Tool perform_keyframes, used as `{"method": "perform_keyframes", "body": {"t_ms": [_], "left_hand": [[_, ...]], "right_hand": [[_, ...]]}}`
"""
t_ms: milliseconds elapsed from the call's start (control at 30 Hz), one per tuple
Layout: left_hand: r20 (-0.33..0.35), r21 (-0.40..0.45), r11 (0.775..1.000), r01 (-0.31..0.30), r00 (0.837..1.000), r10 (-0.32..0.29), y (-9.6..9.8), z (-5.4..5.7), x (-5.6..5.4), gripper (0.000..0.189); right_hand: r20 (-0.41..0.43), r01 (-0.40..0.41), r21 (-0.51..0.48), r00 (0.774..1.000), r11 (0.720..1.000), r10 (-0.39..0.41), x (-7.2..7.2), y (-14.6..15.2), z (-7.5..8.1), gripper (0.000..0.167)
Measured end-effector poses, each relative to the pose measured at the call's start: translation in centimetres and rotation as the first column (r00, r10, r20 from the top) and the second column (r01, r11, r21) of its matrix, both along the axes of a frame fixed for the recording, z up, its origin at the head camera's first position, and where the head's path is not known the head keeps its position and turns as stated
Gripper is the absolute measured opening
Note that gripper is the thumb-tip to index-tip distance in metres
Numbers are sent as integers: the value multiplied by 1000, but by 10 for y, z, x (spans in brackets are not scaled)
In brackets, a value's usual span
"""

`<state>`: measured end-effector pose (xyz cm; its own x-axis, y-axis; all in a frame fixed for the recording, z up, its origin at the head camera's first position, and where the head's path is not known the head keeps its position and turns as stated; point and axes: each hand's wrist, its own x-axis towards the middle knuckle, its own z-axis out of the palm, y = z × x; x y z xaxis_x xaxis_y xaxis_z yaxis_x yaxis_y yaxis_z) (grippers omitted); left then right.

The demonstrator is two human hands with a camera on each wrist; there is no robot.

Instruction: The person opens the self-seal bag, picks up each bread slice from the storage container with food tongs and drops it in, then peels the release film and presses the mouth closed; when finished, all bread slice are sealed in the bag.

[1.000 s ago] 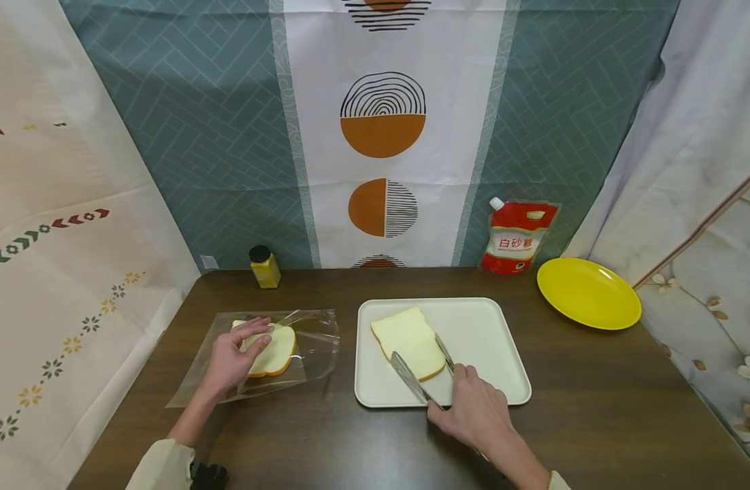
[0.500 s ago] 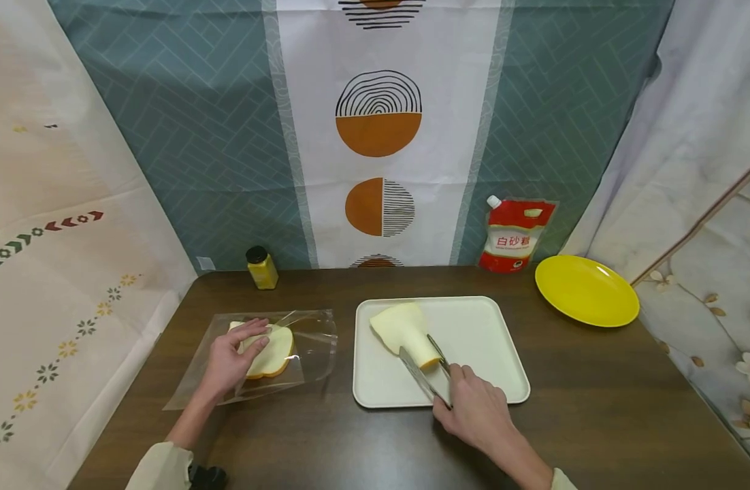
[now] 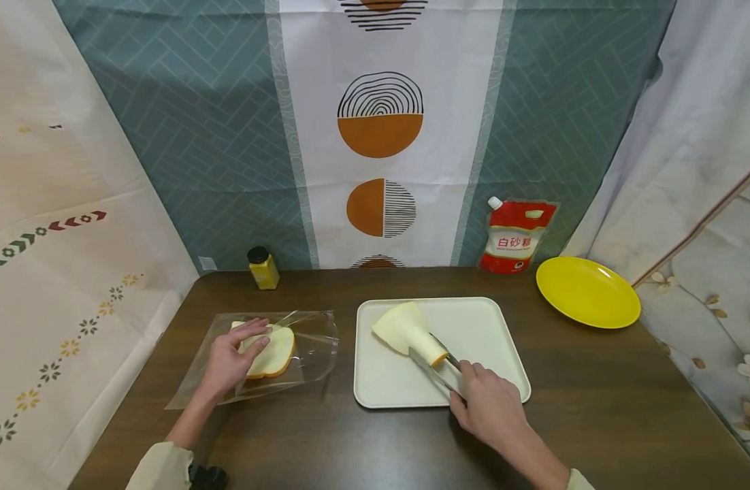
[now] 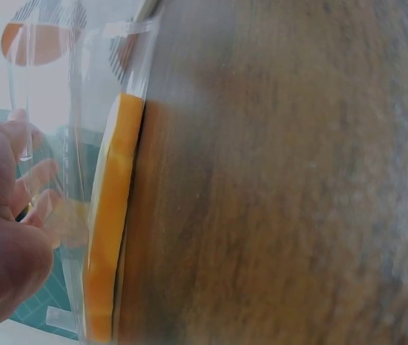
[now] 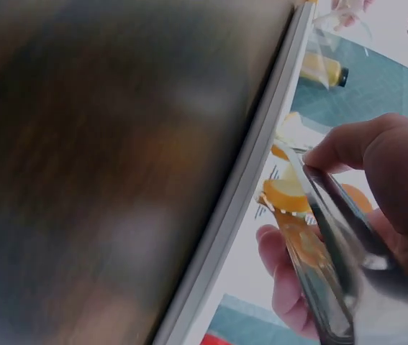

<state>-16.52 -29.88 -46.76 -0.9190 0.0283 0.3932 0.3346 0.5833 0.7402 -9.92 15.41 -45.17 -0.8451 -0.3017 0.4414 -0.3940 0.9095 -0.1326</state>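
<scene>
My right hand (image 3: pixel 488 405) grips metal tongs (image 5: pixel 337 223), whose two arms press the near end of a bread slice (image 3: pixel 405 327) from both sides. That end is squeezed into a fold, and the far end fans out flat on the white tray (image 3: pixel 494 367). At the left, my left hand (image 3: pixel 231 354) rests on a clear plastic bag (image 3: pixel 318 347), its fingers spread over another bread slice (image 3: pixel 281 350) inside. From the left wrist, this slice's golden crust (image 4: pixel 114 215) lies low along the table, with plastic film (image 4: pixel 81 144) standing up between it and my fingers.
A yellow jar with a black lid (image 3: pixel 264 269) stands at the back left. A red pouch (image 3: pixel 514 238) leans against the back cloth at the right, near a yellow plate (image 3: pixel 588 292). Cloths hang along the back and both sides of the brown table (image 3: pixel 350 456).
The tongs have closed on the slice, turning its near end from flat to folded. My right hand has moved slightly right with the tongs. My left hand stays where it was.
</scene>
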Motion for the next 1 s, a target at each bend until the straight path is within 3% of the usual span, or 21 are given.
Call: {"method": "perform_keyframes", "body": {"t_ms": [533,800,1000], "left_hand": [[-6,-3,1000,4,1000,-4,-1,-2,0,19],[-12,-1,1000,15,1000,-15,-2,-1,0,19],[-15,-22,1000,8,1000,-9,-2,0,-1,20]], "right_hand": [[-10,-68,80,998,994,69,-15,18,11,43],[45,-81,90,996,993,77,-23,2,22,45],[29,-129,128,992,983,126,-30,-18,30,45]]}}
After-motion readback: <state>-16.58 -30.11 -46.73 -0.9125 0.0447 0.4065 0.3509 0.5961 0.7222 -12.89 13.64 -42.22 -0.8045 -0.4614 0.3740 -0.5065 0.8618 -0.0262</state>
